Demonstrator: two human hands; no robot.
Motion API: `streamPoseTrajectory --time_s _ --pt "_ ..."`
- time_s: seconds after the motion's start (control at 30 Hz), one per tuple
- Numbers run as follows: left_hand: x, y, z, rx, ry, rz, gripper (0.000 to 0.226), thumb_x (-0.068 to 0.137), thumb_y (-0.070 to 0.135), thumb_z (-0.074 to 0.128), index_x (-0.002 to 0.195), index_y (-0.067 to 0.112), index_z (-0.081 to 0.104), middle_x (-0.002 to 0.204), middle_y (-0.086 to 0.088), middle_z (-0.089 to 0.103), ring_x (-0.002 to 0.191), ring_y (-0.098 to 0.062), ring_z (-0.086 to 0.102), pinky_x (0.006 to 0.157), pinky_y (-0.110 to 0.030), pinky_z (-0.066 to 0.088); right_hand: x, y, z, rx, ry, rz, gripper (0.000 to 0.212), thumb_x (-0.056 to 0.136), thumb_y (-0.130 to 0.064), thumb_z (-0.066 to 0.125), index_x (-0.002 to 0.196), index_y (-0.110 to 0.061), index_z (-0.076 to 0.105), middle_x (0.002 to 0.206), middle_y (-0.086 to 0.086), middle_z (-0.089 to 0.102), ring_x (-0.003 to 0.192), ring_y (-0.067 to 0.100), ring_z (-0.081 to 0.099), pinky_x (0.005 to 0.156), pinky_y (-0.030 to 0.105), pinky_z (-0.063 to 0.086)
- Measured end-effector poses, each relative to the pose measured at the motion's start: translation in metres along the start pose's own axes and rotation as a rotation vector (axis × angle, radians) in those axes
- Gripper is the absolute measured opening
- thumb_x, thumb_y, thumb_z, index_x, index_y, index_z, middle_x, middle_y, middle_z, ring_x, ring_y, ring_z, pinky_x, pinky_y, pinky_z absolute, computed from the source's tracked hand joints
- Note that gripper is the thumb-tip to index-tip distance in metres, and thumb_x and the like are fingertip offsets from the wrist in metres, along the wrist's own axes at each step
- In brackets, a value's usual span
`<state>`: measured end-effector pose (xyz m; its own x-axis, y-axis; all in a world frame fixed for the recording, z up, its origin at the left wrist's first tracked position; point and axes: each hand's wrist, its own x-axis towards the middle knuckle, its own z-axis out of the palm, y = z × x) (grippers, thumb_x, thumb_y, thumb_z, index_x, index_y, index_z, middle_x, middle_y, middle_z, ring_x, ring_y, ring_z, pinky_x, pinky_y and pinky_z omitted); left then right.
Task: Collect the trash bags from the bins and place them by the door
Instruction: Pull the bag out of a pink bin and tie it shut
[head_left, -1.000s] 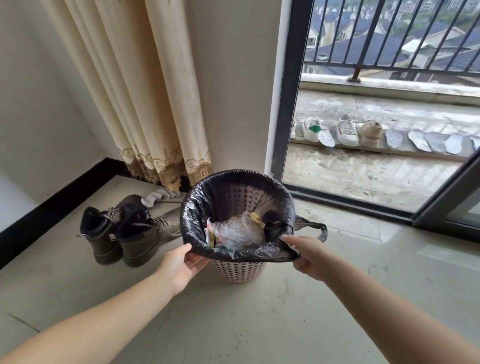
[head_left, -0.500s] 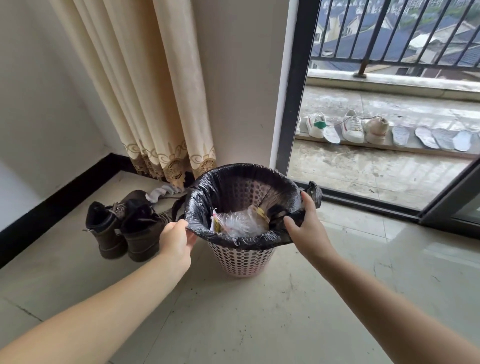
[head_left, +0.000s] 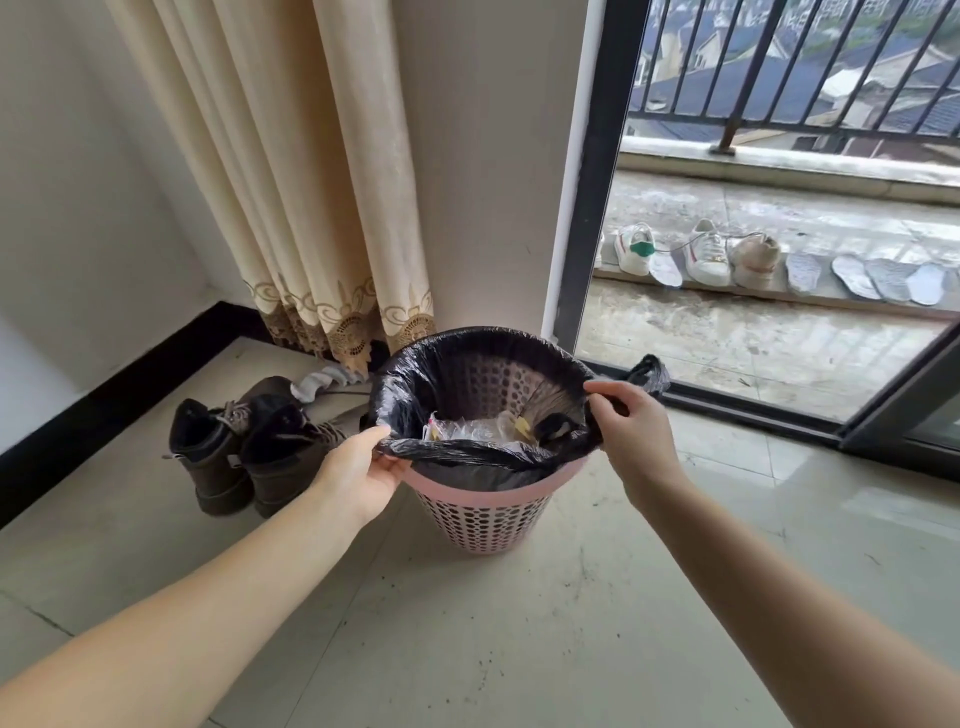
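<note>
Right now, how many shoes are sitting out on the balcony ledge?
3: a white sneaker with a green heel tab at the left, a white sneaker beside it, and a beige shoe touching that one. The door frame may hide more.

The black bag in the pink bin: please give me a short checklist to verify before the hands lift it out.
1. Left hand pinches the bag edge: ok.
2. Right hand holds the bag edge: ok.
3. Near edge is off the bin rim: ok.
4. Far edge is off the rim: not ok, it is folded over it.
5. Bag has no tears: cannot tell.
6. Boots stand apart from the bin: ok.
</note>
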<state>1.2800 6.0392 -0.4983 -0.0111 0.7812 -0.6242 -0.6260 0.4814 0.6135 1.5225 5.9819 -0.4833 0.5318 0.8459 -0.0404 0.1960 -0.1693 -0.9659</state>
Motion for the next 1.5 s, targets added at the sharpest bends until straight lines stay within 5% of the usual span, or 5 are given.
streamPoseTrajectory --time_s 0.3,0.6,0.87,1.07,1.5 --pt "-0.041 -0.03 0.018 1.073 -0.368 0.281 0.014 0.093 0.01 0.052 0.09 0.014 0.065 0.084 0.0 0.065 0.08 -0.011 0.056 0.069 -0.02 0.044 -0.037 -0.004 0.058 -0.776 -0.815 -0.337 0.066 0.079 -0.044 0.067 0.135 -0.019 0.042 0.122 0.005 0.05 0.108 0.02 0.05 0.094 0.034 0.045" --pt "-0.012 -0.007 0.006 0.909 -0.013 0.445 0.016 0.093 0.024 0.052 0.097 0.009 0.049 0.098 -0.01 0.056 0.086 -0.019 0.06 0.089 -0.038 0.052 -0.024 0.014 0.052 -0.537 -0.459 -0.229 0.021 0.085 -0.004 0.05 0.105 -0.012 0.054 0.086 0.0 0.057 0.081 0.022 0.053 0.074 0.033 0.044" --pt "0.0 0.001 -0.012 2.156 -0.241 0.837 0.06 0.086 0.036 0.056 0.141 0.023 0.036 0.15 0.002 0.028 0.141 -0.019 0.022 0.112 -0.038 0.029 0.003 0.019 0.037 0.35 -0.135 0.435 0.056 0.084 -0.001 0.059 0.134 -0.011 0.035 0.092 0.01 0.058 0.067 0.014 0.055 0.065 0.031 0.056" --pt "0.003 0.033 0.001 1.812 0.088 0.928 0.026 0.086 0.01 0.051 0.107 0.016 0.066 0.114 -0.008 0.052 0.102 -0.033 0.054 0.079 -0.04 0.048 0.003 0.013 0.04 0.344 -0.139 0.37 0.02 0.09 0.002 0.047 0.095 -0.008 0.063 0.078 0.008 0.057 0.067 0.015 0.053 0.061 0.023 0.048" --pt "-0.053 -0.011 0.038 1.278 -0.733 0.514 0.037 0.076 -0.008 0.038 0.099 0.016 0.055 0.088 0.002 0.06 0.072 -0.002 0.058 0.066 -0.013 0.043 -0.031 -0.002 0.052 -0.043 -0.799 -0.14 0.04 0.08 -0.005 0.065 0.116 -0.02 0.057 0.111 0.002 0.068 0.1 0.016 0.066 0.093 0.034 0.052"
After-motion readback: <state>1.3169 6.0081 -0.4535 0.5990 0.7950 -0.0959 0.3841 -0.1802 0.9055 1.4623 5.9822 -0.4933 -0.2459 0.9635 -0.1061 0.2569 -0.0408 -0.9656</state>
